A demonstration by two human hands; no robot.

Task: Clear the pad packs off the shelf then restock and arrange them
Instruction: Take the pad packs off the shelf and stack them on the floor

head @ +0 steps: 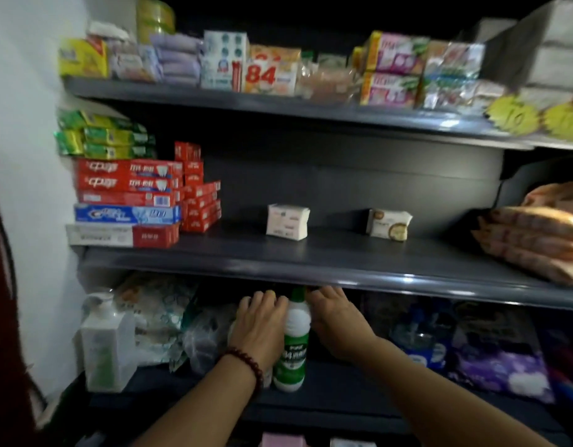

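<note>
Two small pad packs stand on the dark middle shelf (311,262): a pale pink one (287,221) near the centre and a white and gold one (389,224) to its right. Both of my hands reach into the lower shelf. My left hand (261,327), with a bead bracelet at the wrist, rests against the left side of a white and green bottle (293,345). My right hand (338,321) lies on the bottle's right side, fingers spread. Neither hand touches a pad pack. More packs (282,440) peek out at the bottom edge.
Toothpaste boxes (127,195) are stacked at the middle shelf's left. Orange soft packs (536,233) sit at its right end. The top shelf (278,104) carries soaps and boxes. A white pump bottle (106,343), plastic bags and purple packs (501,356) crowd the lower shelf.
</note>
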